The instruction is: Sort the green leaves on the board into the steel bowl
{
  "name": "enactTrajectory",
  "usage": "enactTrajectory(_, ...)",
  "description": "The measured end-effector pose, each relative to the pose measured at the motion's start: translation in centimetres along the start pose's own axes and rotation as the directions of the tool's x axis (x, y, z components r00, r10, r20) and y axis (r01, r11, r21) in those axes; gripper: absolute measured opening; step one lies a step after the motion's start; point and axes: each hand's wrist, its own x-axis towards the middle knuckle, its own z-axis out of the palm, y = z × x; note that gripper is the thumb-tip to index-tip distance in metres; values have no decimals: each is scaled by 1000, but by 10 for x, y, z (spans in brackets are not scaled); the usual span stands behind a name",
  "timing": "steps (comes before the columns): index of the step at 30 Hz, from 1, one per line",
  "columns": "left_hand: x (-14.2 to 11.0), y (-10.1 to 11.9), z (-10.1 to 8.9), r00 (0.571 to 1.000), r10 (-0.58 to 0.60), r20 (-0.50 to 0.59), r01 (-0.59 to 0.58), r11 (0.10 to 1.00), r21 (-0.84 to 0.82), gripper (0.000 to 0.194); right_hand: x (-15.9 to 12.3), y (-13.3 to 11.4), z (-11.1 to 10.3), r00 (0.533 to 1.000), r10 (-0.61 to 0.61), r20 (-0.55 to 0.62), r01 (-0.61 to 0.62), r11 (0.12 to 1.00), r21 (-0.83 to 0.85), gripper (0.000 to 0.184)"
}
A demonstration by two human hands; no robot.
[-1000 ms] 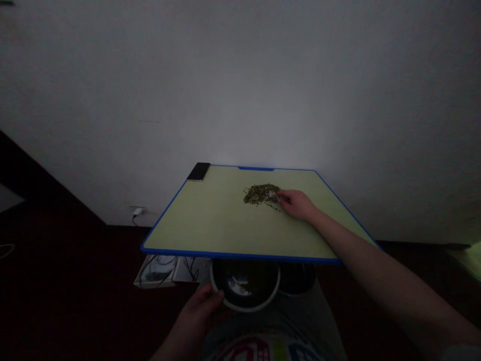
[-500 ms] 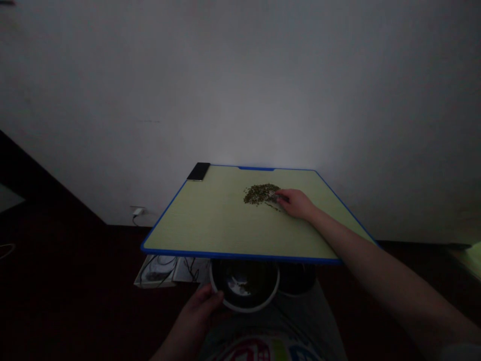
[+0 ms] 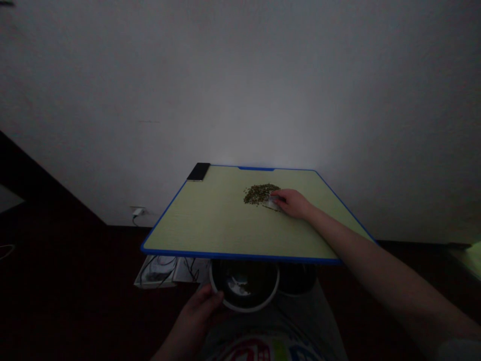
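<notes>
My left hand (image 3: 201,308) grips the left rim of a dark bowl with a pale rim (image 3: 248,307). The bowl is held just below the table's near edge, over my lap, with a few small bits inside. On the pale folding table (image 3: 210,220) with blue edging lies a spread heap of small greenish-brown grains or beans (image 3: 257,193). My right hand (image 3: 295,203) is at the right side of the heap, fingers pinched on a small, pale, see-through flat piece (image 3: 270,203). That piece touches the grains; its exact kind is unclear.
A black phone (image 3: 199,171) lies at the table's far left corner. A second dark round container (image 3: 296,278) is partly hidden beside the bowl. Boxes with cables (image 3: 158,271) stand below on the left. A wall with a plugged-in charger (image 3: 138,212) rises behind.
My right hand has shifted slightly left into the heap, and more of the see-through piece shows. My left hand and the bowl have stayed in place.
</notes>
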Motion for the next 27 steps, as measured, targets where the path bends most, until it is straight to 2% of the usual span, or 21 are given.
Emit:
enactTrajectory(8, 1, -1, 3, 998, -10, -66, 8, 999, -32, 32, -4, -4, 2, 1000, 13, -25, -14, 999, -35, 36)
enactTrajectory(17, 3, -3, -2, 998, 6, -57, -4, 1000, 28, 35, -1, -10, 3, 996, 66, -53, -71, 993, -92, 37)
enactTrajectory(23, 3, -1, -2, 999, 6, -53, -6, 1000, 9, 37, 1, -5, 5, 998, 40, -47, -42, 998, -45, 36)
enactTrajectory(27, 1, 0, -1, 1000, 15, -27, -14, 1000, 26, 30, 1, -4, 5, 999, 20, -45, -20, 1000, 1, 35)
